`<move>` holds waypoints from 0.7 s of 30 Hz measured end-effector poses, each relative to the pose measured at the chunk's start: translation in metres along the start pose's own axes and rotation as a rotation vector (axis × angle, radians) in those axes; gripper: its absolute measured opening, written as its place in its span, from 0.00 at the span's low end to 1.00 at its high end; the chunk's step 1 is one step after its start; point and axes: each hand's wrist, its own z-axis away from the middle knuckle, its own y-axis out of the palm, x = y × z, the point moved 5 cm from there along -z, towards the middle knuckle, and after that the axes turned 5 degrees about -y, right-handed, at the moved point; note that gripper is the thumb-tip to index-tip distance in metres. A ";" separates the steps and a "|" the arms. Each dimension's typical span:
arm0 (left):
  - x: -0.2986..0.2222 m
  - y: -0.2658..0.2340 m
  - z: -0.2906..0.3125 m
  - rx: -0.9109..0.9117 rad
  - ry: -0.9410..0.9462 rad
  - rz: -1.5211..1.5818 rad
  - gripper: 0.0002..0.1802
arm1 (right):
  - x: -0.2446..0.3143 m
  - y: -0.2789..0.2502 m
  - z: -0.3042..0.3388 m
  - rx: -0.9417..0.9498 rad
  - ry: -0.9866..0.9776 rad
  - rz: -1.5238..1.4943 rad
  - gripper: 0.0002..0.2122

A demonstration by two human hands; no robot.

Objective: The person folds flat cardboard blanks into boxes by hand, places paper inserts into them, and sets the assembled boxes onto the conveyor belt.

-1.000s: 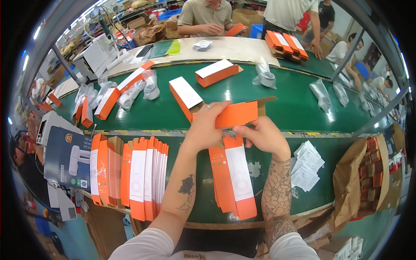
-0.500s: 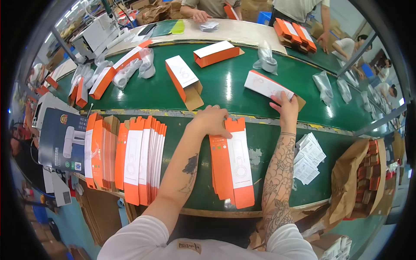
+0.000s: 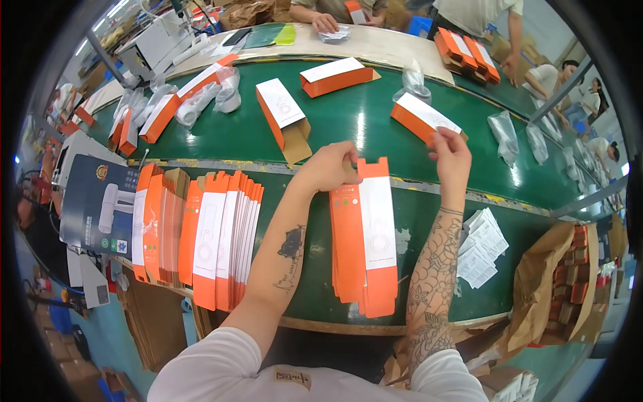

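Note:
My left hand [image 3: 331, 167] is closed at the top of a small pile of flat, folded orange-and-white cartons, pinching the upper edge of the top flat carton [image 3: 378, 228]. Thumb and fingers of my right hand [image 3: 450, 153] are apart, with nothing seen between them. They are beside the near end of an opened-up orange-and-white box [image 3: 423, 115] lying on the green belt; whether the fingertips touch it I cannot tell. Two more opened-up boxes lie to its left, one box [image 3: 282, 110] with its flap towards me and another box [image 3: 336, 75] behind it.
A row of flat cartons [image 3: 218, 234] stands at the left beside a dark printed box [image 3: 100, 208]. Folded leaflets [image 3: 481, 248] lie right of my forearm, near a brown paper bag [image 3: 536, 288] of cartons. Bagged white parts [image 3: 502, 137] lie on the belt; co-workers sit across.
The box by my right hand has shifted a little right and away. My right hand has drawn its fingers off the box's side. My left fingers have closed on the flat carton's top edge.

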 end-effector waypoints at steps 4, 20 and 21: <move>-0.031 -0.030 0.017 -0.203 0.165 0.413 0.21 | 0.036 0.048 0.038 0.533 0.133 -0.231 0.20; -0.114 -0.060 0.093 -0.549 0.534 1.142 0.15 | 0.159 0.059 0.122 0.162 -0.562 -0.114 0.15; -0.118 -0.060 0.096 -0.544 0.533 1.048 0.16 | 0.153 0.059 0.120 0.182 -0.539 -0.162 0.19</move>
